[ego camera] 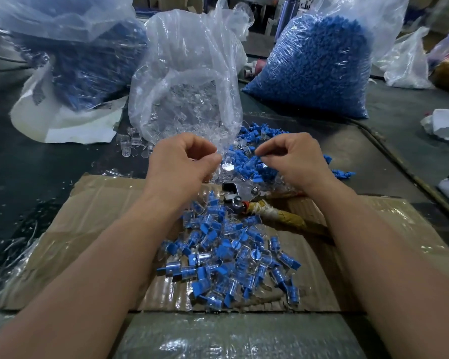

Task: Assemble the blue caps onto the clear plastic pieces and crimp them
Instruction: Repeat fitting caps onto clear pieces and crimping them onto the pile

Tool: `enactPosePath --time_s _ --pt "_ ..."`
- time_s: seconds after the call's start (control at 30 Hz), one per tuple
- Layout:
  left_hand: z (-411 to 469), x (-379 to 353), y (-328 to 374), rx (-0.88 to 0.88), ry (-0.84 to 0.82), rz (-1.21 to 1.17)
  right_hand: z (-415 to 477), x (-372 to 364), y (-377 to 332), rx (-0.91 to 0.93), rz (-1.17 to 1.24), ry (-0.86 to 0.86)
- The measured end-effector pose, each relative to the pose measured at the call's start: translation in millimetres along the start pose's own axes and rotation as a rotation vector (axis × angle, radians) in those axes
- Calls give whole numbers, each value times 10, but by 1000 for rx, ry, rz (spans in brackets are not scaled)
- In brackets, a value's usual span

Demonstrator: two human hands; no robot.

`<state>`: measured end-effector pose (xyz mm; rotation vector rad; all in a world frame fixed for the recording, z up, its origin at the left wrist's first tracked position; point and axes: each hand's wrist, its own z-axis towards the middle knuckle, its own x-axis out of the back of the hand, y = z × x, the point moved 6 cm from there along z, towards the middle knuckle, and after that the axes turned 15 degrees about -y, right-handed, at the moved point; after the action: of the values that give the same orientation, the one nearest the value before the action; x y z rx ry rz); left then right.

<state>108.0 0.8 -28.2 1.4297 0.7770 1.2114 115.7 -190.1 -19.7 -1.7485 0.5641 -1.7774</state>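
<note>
Left hand [184, 161]: fingers curled, pinching clear plastic piece [226, 167]. Right hand [293, 161]: fingers curled, pinching blue cap [259, 153]. Crimping pliers [240, 194] just near side of hands. Finished pieces [228, 260] heaped near, on cardboard [94, 229].

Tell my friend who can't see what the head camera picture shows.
A left hand pinches a clear piece and a right hand pinches a blue cap over a table. Finished pieces lie heaped on cardboard beside a crimper; bags of parts stand behind.
</note>
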Motion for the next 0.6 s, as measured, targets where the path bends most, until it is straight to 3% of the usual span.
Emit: enactPosePath --time_s 0.3,0.6 --pt "-10 -190 -3 54 -274 -208 -409 27 -242 95 274 101" --pt "-51 -269 103 -53 -355 -236 -594 -68 -456 254 305 215"
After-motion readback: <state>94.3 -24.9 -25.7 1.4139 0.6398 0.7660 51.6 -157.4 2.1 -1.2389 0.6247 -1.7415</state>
